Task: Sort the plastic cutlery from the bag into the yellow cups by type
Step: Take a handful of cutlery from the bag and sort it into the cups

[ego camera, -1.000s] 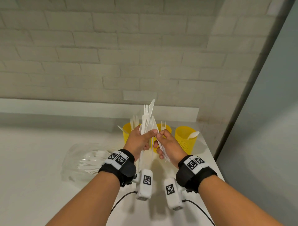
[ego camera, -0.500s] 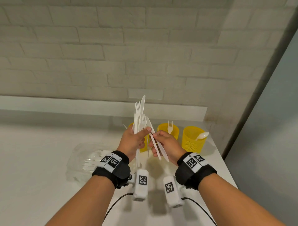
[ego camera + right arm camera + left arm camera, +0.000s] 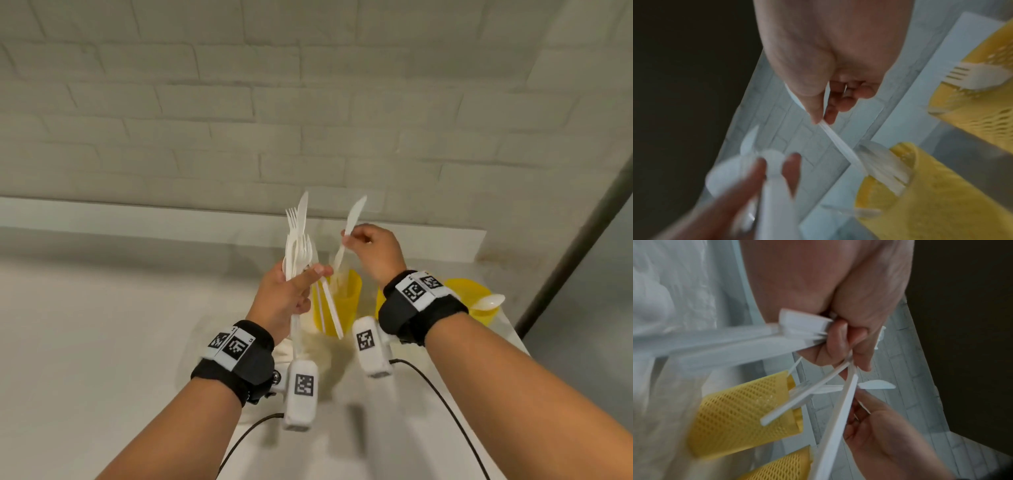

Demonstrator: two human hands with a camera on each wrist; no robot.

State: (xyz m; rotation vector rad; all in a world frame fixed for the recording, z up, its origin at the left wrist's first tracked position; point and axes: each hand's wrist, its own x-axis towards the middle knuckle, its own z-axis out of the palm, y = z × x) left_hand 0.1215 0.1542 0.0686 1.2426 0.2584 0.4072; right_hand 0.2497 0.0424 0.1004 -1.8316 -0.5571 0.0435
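My left hand [image 3: 310,274] grips a bundle of white plastic cutlery [image 3: 297,240], forks and a knife pointing up, handles hanging below the fist [image 3: 840,344]. My right hand [image 3: 346,236] pinches a single white knife [image 3: 352,216] by its middle, blade up. The knife's lower end hangs over the leftmost yellow cup [image 3: 342,298], which holds other white pieces [image 3: 885,164]. A second yellow cup [image 3: 972,97] with a fork stands behind my right wrist. The third yellow cup [image 3: 476,301], at the right, holds a spoon [image 3: 489,301]. The bag is out of the head view.
The cups stand near the back right corner of a white table [image 3: 102,342]. A pale brick wall [image 3: 308,120] with a low ledge rises right behind them. A dark post [image 3: 575,246] runs past the table's right edge. Black cables [image 3: 445,411] trail from my wrist cameras.
My right hand has drawn one knife out of the bundle and lifted it up and to the right, over the leftmost cup. My left hand keeps the remaining cutlery, raised slightly.
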